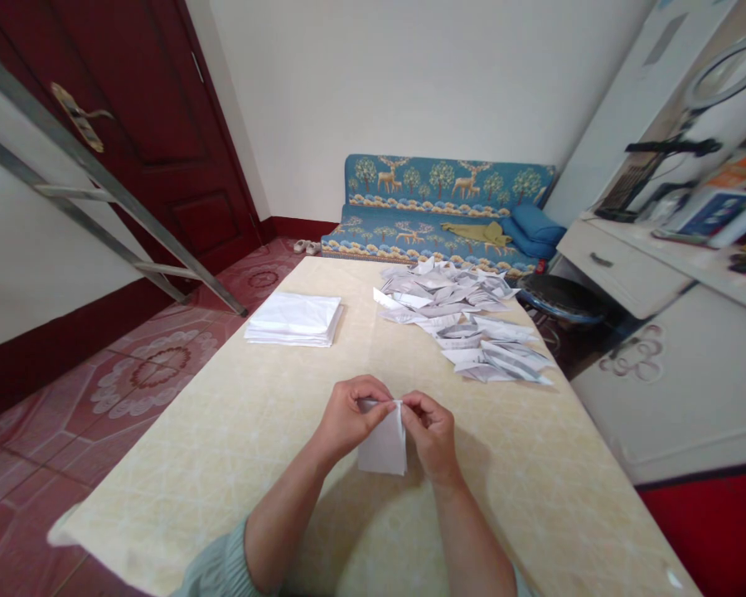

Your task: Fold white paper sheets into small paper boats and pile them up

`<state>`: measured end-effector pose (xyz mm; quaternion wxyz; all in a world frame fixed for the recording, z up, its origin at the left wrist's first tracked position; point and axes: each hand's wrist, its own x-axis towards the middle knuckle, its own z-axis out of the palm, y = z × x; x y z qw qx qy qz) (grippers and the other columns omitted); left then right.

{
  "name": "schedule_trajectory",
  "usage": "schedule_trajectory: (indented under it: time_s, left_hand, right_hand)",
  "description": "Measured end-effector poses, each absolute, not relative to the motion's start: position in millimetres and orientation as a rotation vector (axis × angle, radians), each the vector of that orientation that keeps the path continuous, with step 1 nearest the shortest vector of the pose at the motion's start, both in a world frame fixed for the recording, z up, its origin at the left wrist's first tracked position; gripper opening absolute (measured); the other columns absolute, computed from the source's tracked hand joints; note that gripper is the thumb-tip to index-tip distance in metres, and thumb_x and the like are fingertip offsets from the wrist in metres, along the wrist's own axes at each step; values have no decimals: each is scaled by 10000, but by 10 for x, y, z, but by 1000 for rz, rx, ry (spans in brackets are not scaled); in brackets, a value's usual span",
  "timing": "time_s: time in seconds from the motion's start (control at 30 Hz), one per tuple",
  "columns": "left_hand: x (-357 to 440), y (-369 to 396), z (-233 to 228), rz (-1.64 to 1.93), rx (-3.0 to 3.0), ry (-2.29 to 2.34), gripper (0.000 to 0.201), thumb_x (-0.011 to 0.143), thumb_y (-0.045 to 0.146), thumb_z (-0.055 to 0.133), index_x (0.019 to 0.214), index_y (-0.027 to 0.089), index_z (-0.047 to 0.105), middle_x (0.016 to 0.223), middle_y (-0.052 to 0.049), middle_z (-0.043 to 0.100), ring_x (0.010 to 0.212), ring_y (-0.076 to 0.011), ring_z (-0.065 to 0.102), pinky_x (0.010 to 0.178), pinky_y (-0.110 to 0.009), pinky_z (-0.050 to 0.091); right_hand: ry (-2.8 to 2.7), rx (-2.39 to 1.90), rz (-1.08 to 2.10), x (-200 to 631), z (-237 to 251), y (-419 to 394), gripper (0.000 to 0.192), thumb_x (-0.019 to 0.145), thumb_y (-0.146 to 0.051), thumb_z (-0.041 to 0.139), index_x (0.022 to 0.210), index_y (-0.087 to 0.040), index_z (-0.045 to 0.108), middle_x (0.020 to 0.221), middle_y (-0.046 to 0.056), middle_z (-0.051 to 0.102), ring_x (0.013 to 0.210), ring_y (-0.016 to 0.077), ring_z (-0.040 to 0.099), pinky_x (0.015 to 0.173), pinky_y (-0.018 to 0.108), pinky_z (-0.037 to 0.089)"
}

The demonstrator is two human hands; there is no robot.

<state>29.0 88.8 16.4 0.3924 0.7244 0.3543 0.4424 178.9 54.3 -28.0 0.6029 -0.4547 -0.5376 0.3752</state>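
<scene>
A small folded white paper is pinched at its top edge by both hands, just above the cream table. My left hand grips its upper left part. My right hand grips the upper right corner, thumb and fingertips meeting the left hand's. A neat stack of flat white sheets lies at the far left of the table. A loose heap of folded paper pieces spreads over the far right part.
A dark red door and a metal ladder stand at the left. A blue patterned sofa sits beyond the table. A round stool and white cabinets are at the right.
</scene>
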Motion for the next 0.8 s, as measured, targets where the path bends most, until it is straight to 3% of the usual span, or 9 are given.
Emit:
schedule_trajectory:
  time_s: [0.4, 0.67, 0.8]
  left_hand:
    - [303, 868, 140, 1151, 1845, 952, 150, 737, 251, 654, 637, 140, 664, 700, -64, 647, 664, -149, 606, 629, -243, 464]
    - [345, 854, 61, 1107, 1665, 1044, 180, 687, 291, 703, 639, 127, 644, 631, -43, 644, 590, -131, 586, 559, -218, 450]
    - [369, 872, 14, 1126, 1450, 1027, 265, 603, 263, 763, 764, 133, 597, 620, -7, 635, 568, -114, 582, 551, -200, 448]
  right_hand:
    - [-1226, -1048, 886, 1780, -275, 517, 141, 804, -293, 561, 781, -173, 630, 682, 1, 574, 658, 144, 513, 622, 244, 399]
    - [-1176, -1142, 790, 1759, -313, 532, 149, 788, -293, 592, 700, -173, 590, 622, -20, 539, 609, 129, 493, 576, 228, 375]
    - [-1195, -1164, 759, 1741, -323, 516, 149, 806, -297, 562, 720, -176, 565, 640, -24, 517, 620, 127, 484, 578, 224, 367]
